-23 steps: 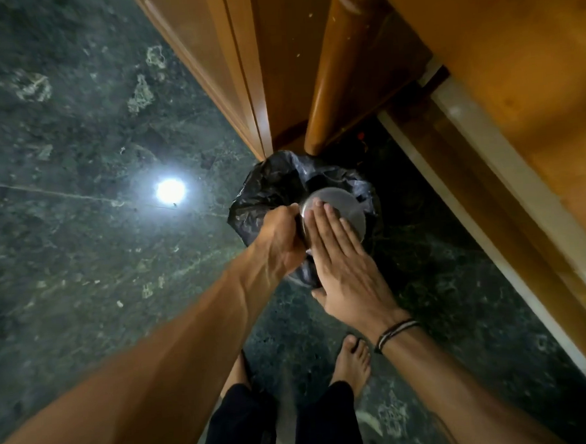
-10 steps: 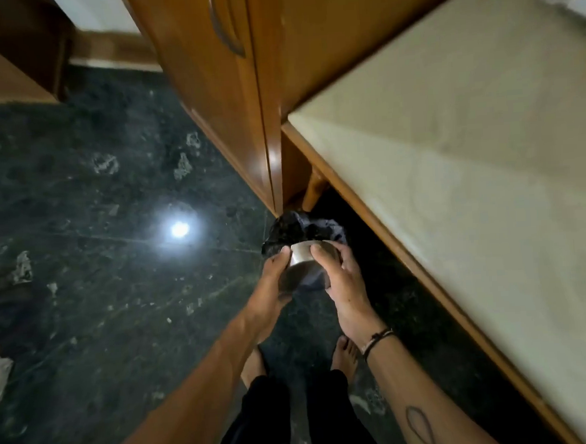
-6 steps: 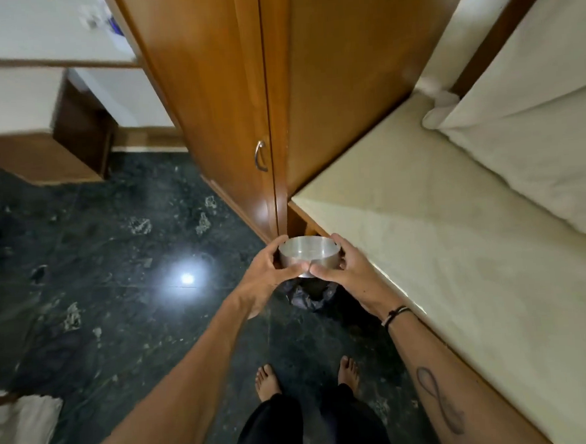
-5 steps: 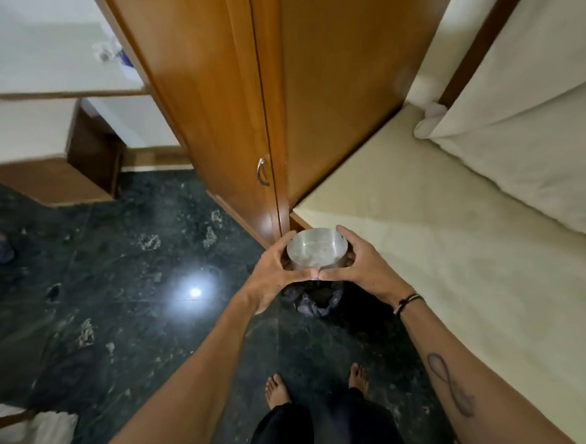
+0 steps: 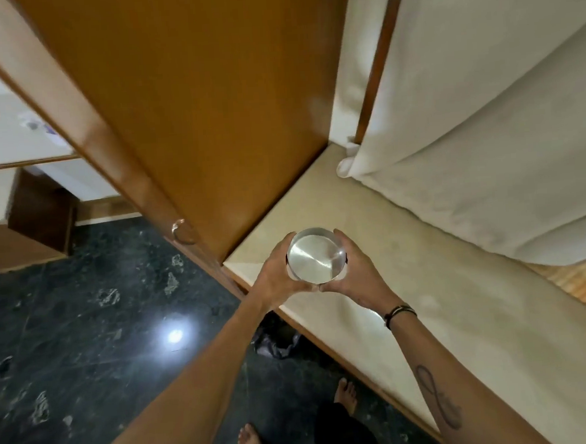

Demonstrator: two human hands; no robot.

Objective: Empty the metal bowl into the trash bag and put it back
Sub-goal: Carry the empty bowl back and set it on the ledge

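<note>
Both hands (image 5: pixel 317 278) around upright metal bowl (image 5: pixel 316 256) above cream ledge (image 5: pixel 425 282).

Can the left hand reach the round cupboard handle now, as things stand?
Probably not at once. The left hand is shut on the metal bowl, shared with the right hand. The cupboard handle lies close on its left, with nothing between.

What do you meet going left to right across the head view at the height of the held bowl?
Dark stone floor → wooden wardrobe door's bottom edge → left hand → metal bowl → right hand → cream mattress → white bedding.
</note>
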